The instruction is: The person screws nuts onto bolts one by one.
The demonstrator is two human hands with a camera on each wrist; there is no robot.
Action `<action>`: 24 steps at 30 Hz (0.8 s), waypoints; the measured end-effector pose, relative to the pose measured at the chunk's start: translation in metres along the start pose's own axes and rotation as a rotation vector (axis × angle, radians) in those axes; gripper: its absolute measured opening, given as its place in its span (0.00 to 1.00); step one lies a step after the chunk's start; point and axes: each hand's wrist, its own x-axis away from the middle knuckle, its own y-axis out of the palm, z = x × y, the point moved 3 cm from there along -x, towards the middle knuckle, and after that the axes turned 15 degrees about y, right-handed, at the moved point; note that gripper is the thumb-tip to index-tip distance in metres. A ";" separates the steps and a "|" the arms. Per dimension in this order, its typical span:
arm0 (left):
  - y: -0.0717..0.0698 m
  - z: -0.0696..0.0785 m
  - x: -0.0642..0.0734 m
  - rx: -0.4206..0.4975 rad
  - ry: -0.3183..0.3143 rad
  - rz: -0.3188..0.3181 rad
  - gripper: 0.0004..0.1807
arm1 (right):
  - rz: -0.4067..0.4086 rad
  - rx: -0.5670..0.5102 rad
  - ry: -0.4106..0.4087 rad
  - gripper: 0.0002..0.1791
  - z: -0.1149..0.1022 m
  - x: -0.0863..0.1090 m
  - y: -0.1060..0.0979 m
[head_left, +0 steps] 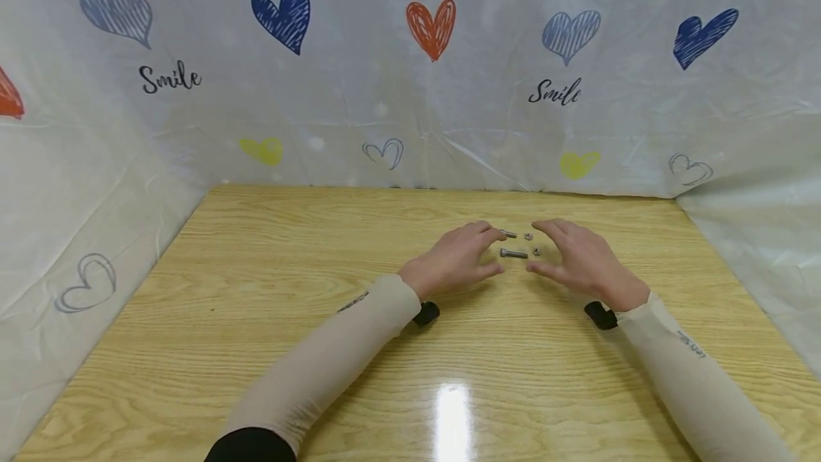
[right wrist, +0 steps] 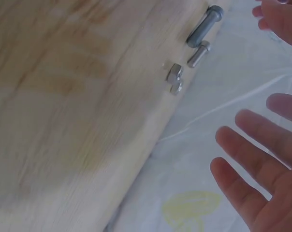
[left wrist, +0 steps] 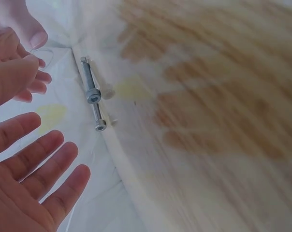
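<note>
Two metal socket-head bolts lie on the wooden table, a larger near bolt point(head_left: 514, 254) point(right wrist: 204, 27) and a smaller far bolt point(head_left: 509, 234) point(left wrist: 98, 117). Just right of them sit two hex nuts, a near nut point(head_left: 536, 252) point(right wrist: 175, 73) and a far nut point(head_left: 529, 237) point(right wrist: 177, 87). My left hand point(head_left: 457, 255) hovers at the left of the bolts, its spread fingers point(left wrist: 66, 193) holding nothing. On the other side, my right hand point(head_left: 585, 257) is beside the nuts, fingers point(right wrist: 252, 154) apart and nothing in them. The far bolt's head end is partly covered by my left fingertips in the head view.
The wooden table point(head_left: 308, 269) reaches back to a white cloth point(head_left: 359, 91) printed with hearts and "Smile". Similar cloth hangs at both sides. Black wrist cameras sit under both wrists, the right camera point(head_left: 601, 315) showing more fully. Light glares off the table's front.
</note>
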 end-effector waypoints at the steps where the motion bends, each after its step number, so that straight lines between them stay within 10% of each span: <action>1: 0.001 0.000 -0.001 0.004 0.000 -0.002 0.30 | -0.004 -0.005 0.004 0.41 0.001 -0.001 0.000; 24: 0.012 -0.009 -0.023 0.080 -0.036 -0.029 0.24 | -0.160 -0.055 0.064 0.26 0.015 -0.015 0.010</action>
